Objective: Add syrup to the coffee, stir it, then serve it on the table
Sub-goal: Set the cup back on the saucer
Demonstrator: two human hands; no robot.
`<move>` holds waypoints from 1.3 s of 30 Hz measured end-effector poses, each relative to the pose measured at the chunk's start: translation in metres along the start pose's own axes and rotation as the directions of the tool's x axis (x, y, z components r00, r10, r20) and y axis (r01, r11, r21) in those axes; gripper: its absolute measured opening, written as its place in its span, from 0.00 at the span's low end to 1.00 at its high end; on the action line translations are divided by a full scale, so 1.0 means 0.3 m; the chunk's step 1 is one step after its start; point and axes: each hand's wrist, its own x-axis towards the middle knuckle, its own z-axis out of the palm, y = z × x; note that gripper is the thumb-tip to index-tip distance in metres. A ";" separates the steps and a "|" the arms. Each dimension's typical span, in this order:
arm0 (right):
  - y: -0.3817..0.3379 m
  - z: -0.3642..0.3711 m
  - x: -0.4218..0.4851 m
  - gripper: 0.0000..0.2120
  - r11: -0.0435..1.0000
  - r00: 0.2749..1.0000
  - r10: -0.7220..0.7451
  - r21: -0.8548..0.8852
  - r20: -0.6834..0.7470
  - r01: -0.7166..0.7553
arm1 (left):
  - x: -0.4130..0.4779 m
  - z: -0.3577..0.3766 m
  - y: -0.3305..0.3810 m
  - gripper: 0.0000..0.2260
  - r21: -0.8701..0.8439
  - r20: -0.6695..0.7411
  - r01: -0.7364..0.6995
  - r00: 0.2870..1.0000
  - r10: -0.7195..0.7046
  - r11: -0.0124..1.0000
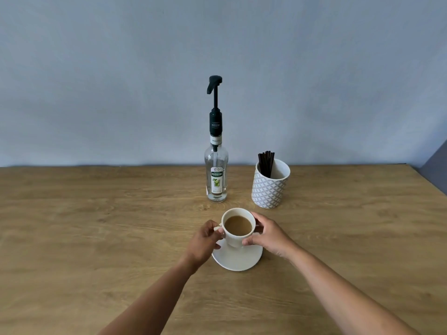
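Observation:
A white cup of milky coffee (pixel 238 226) is over a white saucer (pixel 238 258) near the middle of the wooden table; whether it rests on the saucer or is slightly raised, I cannot tell. My left hand (pixel 204 240) pinches the cup's handle on its left side. My right hand (pixel 268 234) wraps around the cup's right wall. Behind the cup stands a clear syrup bottle (pixel 217 175) with a tall black pump, its spout pointing left. To the right of the bottle, a patterned white holder (pixel 269 187) contains several dark stirrers (pixel 266 163).
The wooden table (pixel 96 226) ends against a grey wall at the back, and its right edge (pixel 433 187) slants away at the far right. Bare wood lies to the left and right of the saucer.

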 end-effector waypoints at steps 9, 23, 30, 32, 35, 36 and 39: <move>0.044 0.012 -0.005 0.41 1.000 1.000 0.013 -0.021 0.011 -0.013 | -0.010 0.005 -0.033 0.06 -0.028 0.015 0.035 0.999 -0.035 0.999; 0.045 0.024 -0.006 0.42 0.998 1.000 0.017 -0.061 0.013 -0.017 | -0.007 -0.005 -0.051 0.03 -0.023 -0.005 0.061 0.998 -0.061 0.998; 0.043 0.026 -0.009 0.43 0.998 1.000 0.020 -0.068 0.015 -0.019 | -0.002 -0.011 -0.067 0.04 -0.078 -0.016 0.079 0.997 -0.081 0.994; 0.039 0.027 -0.011 0.45 0.997 1.000 0.026 -0.073 0.014 -0.025 | -0.002 -0.012 -0.071 0.04 -0.086 -0.021 0.077 0.997 -0.080 0.993; 0.036 0.028 -0.014 0.46 0.997 0.999 0.032 -0.077 0.009 -0.031 | -0.003 -0.014 -0.075 0.04 -0.088 -0.025 0.076 0.997 -0.078 0.993; 0.036 0.028 -0.014 0.46 0.997 0.999 0.033 -0.077 0.010 -0.032 | -0.003 -0.014 -0.076 0.05 -0.090 -0.025 0.077 0.997 -0.079 0.993; 0.035 0.025 -0.015 0.45 0.996 0.999 0.032 -0.078 0.024 -0.030 | -0.002 -0.015 -0.078 0.06 -0.092 -0.024 0.082 0.996 -0.084 0.992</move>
